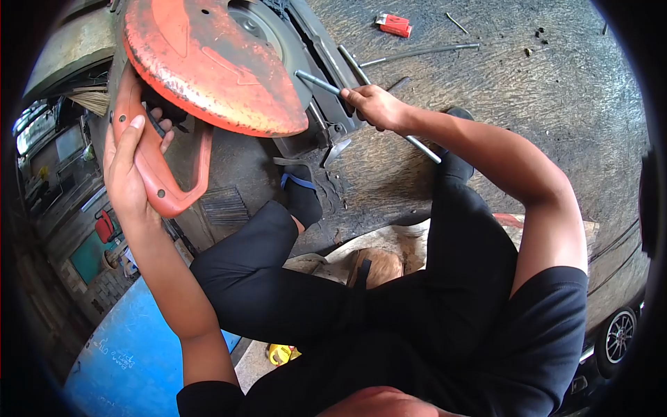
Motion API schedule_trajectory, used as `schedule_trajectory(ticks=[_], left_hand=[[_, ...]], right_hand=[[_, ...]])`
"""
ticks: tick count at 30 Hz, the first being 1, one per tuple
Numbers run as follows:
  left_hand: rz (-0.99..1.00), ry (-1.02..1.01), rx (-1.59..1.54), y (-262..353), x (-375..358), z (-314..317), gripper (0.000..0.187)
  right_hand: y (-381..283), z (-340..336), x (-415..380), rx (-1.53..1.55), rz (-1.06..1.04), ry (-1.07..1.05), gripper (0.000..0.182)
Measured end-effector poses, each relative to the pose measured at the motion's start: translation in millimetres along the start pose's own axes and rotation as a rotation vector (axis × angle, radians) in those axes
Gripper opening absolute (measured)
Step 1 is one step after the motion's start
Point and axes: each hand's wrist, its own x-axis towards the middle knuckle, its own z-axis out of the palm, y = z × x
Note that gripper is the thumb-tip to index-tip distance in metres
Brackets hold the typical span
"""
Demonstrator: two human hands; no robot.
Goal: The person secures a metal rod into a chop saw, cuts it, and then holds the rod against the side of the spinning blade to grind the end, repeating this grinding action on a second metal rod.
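Note:
My left hand [127, 163] is wrapped round the orange handle [158, 177] of a chop saw, with fingertips showing inside the handle's loop. The saw's orange blade guard [215, 66], scuffed and blackened along its rim, covers much of the grey cutting disc [295, 69]. In my right hand [375, 108] is a metal rod [319, 83], closed in the fingers. One end of the rod overlaps the disc's edge in this view; its other end sticks out below my wrist, near my foot.
On the worn floor lie a thin rod [438, 51], a red packet [394, 26] and a short stick [456, 23]. My sandalled foot [302, 191] is close to the saw base. A blue panel [125, 354] stands at lower left, a car wheel [617, 335] at far right.

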Motion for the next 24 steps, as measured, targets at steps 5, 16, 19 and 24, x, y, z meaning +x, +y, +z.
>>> schedule_trajectory(ticks=[5,16,19,24], left_hand=[[-0.004,0.016,-0.01,0.3,-1.7,0.8,0.06],[0.019,0.019,-0.022,-3.7,0.7,-3.0,0.058],[0.023,0.011,-0.017,-3.1,0.7,-2.5,0.059],[0.012,0.002,-0.024,-1.1,-1.7,-1.5,0.059]], right_hand=[[-4.5,-3.0,-2.9,-0.106,-0.016,0.033,0.056],[3.5,2.1,5.0,-0.166,-0.116,0.076,0.051],[1.6,2.8,3.3,-0.199,-0.14,0.1,0.05],[-2.4,1.8,-1.5,-0.234,-0.159,0.108,0.049]])
